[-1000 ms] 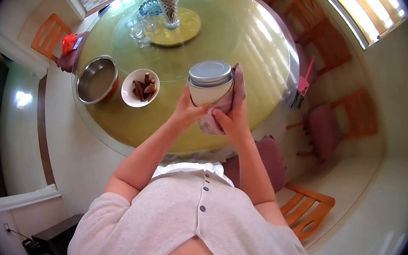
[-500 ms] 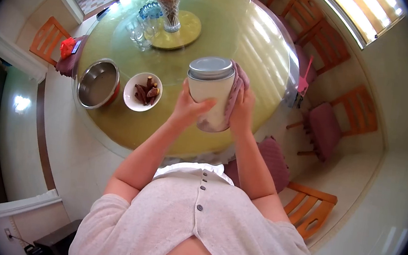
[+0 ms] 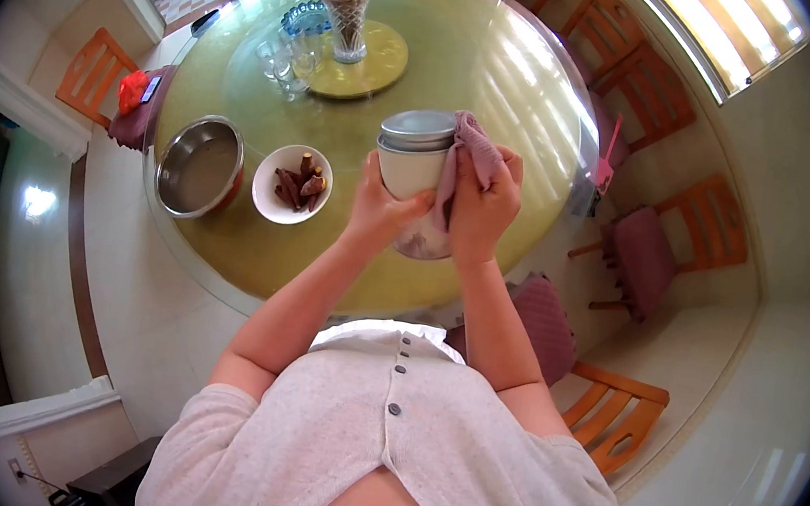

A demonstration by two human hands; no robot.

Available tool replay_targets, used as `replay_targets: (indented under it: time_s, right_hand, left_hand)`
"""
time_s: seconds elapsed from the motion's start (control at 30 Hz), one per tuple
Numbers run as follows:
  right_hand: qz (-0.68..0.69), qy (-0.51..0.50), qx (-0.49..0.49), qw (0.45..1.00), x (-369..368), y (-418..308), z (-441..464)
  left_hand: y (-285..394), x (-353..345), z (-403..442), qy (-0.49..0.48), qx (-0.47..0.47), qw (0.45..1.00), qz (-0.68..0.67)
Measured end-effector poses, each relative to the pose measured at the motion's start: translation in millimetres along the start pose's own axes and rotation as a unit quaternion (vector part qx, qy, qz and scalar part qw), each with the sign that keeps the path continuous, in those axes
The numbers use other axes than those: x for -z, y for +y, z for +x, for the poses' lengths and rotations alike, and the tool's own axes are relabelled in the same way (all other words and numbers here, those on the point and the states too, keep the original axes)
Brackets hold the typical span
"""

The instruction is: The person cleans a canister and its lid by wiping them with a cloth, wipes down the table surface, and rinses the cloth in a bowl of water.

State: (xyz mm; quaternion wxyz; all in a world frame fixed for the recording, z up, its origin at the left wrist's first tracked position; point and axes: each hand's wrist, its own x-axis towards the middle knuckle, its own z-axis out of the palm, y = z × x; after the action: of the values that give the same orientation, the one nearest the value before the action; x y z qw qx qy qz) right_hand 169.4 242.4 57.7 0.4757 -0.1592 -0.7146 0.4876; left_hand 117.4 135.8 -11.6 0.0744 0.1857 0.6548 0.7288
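Note:
A white canister [image 3: 408,170] with a silver-grey lid [image 3: 419,129] is held up over the near side of the round table. My left hand [image 3: 381,202] is wrapped round its left side, the thumb across the front. Bunched in my right hand [image 3: 486,207] is a mauve cloth [image 3: 471,156], pressed against the canister's right side near the lid. Part of the cloth hangs down along the canister wall. My right fingertips are partly hidden by the cloth and the hand.
The glass-topped table [image 3: 344,266] bears a steel basin [image 3: 197,167], a white bowl [image 3: 271,203] of dark reddish pieces, drinking glasses [image 3: 287,65], and a vase [image 3: 348,32] of dried stems on a turntable [image 3: 384,63]. Wooden chairs [image 3: 708,228] stand around it.
My right hand has gone from lying flat along the cloth to gripping it bunched, near the canister's upper right side. My left hand keeps its hold on the canister.

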Motion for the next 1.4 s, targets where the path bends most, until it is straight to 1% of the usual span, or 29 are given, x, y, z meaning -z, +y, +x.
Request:
replay_targets:
  time_s: [0.03,0.07,0.1,0.17,0.2,0.23,0.27,0.3,0.37,0.4,0.43,0.5,0.57,0.63,0.67,0.73,0.77,0.83,0.9,0.97,1.1,1.2,1.27,1.3,1.33,1.37,1.4]
  right_hand:
    - [-0.001,-0.001,0.0,1.0,-2,0,-4]
    - [-0.018,-0.035,0.099,0.994,-4,1,-7]
    - [-0.035,-0.07,0.196,0.977,-5,2,-9]
    - [-0.021,-0.076,0.186,0.979,-8,1,-2]
    - [-0.04,-0.048,0.117,0.991,-7,-1,2]
    - [-0.057,-0.02,0.048,0.997,-7,-1,6]
    - [-0.032,-0.014,0.022,0.999,-9,3,12]
    - [-0.031,-0.016,0.024,0.999,-11,7,10]
    - [-0.073,-0.034,0.032,0.996,-13,11,3]
    - [-0.078,-0.033,0.072,0.994,-15,6,0]
    - [-0.08,-0.034,0.071,0.994,-16,6,-2]
    - [-0.066,-0.092,0.213,0.97,-18,5,-6]
    - [-0.052,-0.095,0.208,0.972,-20,5,-2]
    - [-0.064,-0.046,0.134,0.988,-17,14,8]
    - [-0.063,-0.047,0.135,0.988,-15,20,13]
    - [-0.033,-0.038,-0.002,0.999,-13,27,18]
    - [-0.034,-0.039,-0.001,0.999,-14,30,17]
    - [0.011,-0.014,0.01,1.0,-16,29,13]
    - [0.012,-0.014,0.005,1.0,-17,27,12]
    - [0.014,-0.012,-0.002,1.0,-16,24,10]
    - [-0.007,-0.004,0.028,1.0,-14,17,8]
    - [-0.017,0.0,0.053,0.998,-12,17,6]
    - [-0.023,0.001,0.067,0.997,-10,16,5]
    - [-0.047,0.0,0.089,0.995,-9,14,2]
    - [-0.07,-0.001,0.111,0.991,-7,12,-3]
    - [-0.07,0.0,0.11,0.991,-7,10,-10]
    - [-0.056,-0.027,0.121,0.991,-7,9,-18]
  left_hand:
    - [-6,2,3,-0.008,-0.014,0.999,-0.049]
    - [-11,3,6,-0.016,-0.03,0.995,-0.099]
    - [-9,4,6,-0.016,-0.03,0.994,-0.1]
    - [-3,7,4,0.004,0.063,0.99,-0.129]
    - [3,8,3,0.005,0.062,0.99,-0.13]
    - [10,8,1,0.0,0.077,0.983,-0.167]
    - [13,10,1,-0.004,0.091,0.975,-0.203]
    - [13,12,2,-0.003,0.089,0.975,-0.203]
    - [9,14,3,0.006,0.049,0.991,-0.124]
    - [3,15,6,0.005,0.048,0.991,-0.125]
    - [-4,16,9,0.0,0.044,0.987,-0.152]
    - [-8,17,8,-0.007,0.041,0.983,-0.178]
    - [-4,17,9,0.009,0.068,0.982,-0.174]
    - [3,20,4,0.003,0.079,0.98,-0.183]
    - [6,21,4,-0.004,0.087,0.978,-0.19]
    - [8,24,4,-0.015,0.074,0.981,-0.181]
    - [8,23,3,-0.026,0.062,0.982,-0.175]
    - [16,22,2,-0.031,0.059,0.983,-0.17]
    - [20,22,3,-0.035,0.054,0.984,-0.163]
    - [20,22,3,-0.032,0.026,0.989,-0.142]
    - [28,19,2,-0.029,0.039,0.985,-0.163]
    - [23,20,2,-0.027,0.014,0.991,-0.127]
    - [26,18,3,-0.024,0.024,0.989,-0.146]
    - [26,18,3,-0.024,0.024,0.989,-0.146]
    - [25,18,3,-0.009,0.058,0.981,-0.187]
    - [25,20,5,0.007,0.092,0.97,-0.226]
    - [24,22,8,0.006,0.091,0.97,-0.226]
